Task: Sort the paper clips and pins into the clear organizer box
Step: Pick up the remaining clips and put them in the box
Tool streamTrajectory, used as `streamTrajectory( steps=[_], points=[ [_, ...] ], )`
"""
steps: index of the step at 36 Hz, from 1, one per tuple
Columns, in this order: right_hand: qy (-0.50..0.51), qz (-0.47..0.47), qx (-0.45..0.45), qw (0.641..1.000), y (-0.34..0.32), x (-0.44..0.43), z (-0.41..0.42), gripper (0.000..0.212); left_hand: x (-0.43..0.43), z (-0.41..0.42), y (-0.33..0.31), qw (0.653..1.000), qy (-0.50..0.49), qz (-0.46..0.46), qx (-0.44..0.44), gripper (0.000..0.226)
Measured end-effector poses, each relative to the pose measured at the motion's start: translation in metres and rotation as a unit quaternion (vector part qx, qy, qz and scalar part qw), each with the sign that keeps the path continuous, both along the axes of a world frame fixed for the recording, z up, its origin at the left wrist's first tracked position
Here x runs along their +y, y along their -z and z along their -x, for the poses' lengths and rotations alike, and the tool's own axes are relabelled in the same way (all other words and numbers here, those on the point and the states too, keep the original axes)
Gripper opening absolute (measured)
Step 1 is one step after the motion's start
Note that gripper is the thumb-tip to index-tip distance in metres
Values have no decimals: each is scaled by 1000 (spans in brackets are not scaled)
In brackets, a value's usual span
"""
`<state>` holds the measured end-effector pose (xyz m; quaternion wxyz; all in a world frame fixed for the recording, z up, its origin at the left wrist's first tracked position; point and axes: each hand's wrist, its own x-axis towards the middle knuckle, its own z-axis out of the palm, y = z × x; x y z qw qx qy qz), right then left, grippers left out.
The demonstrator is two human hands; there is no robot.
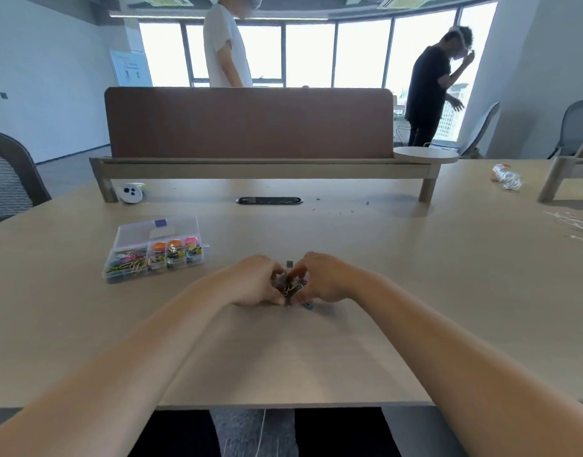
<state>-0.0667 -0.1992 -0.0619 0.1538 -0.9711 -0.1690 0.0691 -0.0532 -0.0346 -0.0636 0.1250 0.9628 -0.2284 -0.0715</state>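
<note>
**Both hands closed in on a clip heap, box off to the left**

The left hand (255, 282) and right hand (323, 280) are together, thumbs nearly touching. The fingers of both curl round a small heap of clips (291, 288) that sits on the worktop (349, 341) between them. The heap is dark with some gold wire showing. The clip types are too tangled and too small to tell apart.

The clear organizer box (153, 255) lies ahead and to the left of the left hand, well apart from it, with its lid (158, 230) tipped back open. The compartment nearest the left hand's side of the row holds pink and yellow pieces, and the far one holds coloured paper clips.

One small grey piece (290, 263) sits just beyond the fingertips, outside the grasp. A bluish piece (308, 305) lies just behind the right hand, also loose.

Likely step: gather the heap, then separate it.

To do it well:
- Keep the heap low on the worktop and tease out one type at a time rather than lifting the whole tangle.
- Pinch with one hand while the other pins the remainder.
- Carry each lot left to its matching compartment and release low, so nothing bounces into the neighbouring one.
- Sweep up the two strays last.

Risk: wire clips hook together, so a pull may drag extras along.
</note>
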Motion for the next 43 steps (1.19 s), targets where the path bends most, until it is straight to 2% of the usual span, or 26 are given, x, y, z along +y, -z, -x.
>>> streamTrajectory(
  steps=[3,12,15,17,18,20,23,26,29,31,36,43],
  points=[
    [-6,-2,-12,1000,2,3,-1,45,-2,-1,1,1000,1,19,-12,22],
    [8,34,-52,998,7,3,-3,30,-7,0,6,996,-13,78,-41,22],
    [2,71,-84,994,7,4,-3,7,-9,1,9,994,-23,80,-64,12],
    [12,89,-102,991,9,5,-3,23,-10,2,11,994,-27,83,-72,7],
    [15,98,-107,989,10,5,-3,31,-11,2,12,993,-27,82,-77,7],
    [20,100,-113,988,11,4,-2,32,-11,4,14,993,-24,78,-90,12],
    [22,92,-116,989,12,2,-1,31,-11,6,16,990,-26,76,-113,16],
    [32,76,-112,990,13,0,-1,27,-11,6,17,988,-23,78,-129,9],
    [35,60,-114,991,11,-2,0,13,-11,6,16,986,-25,94,-137,11],
    [41,48,-119,991,9,-5,1,16,-10,5,16,984,-24,97,-144,10],
    [46,35,-119,991,9,-7,1,14,-8,2,17,985,-32,110,-129,3],
    [69,-3,-116,991,5,-10,-1,10,-9,3,14,983,-47,136,-113,13]
  ],
)
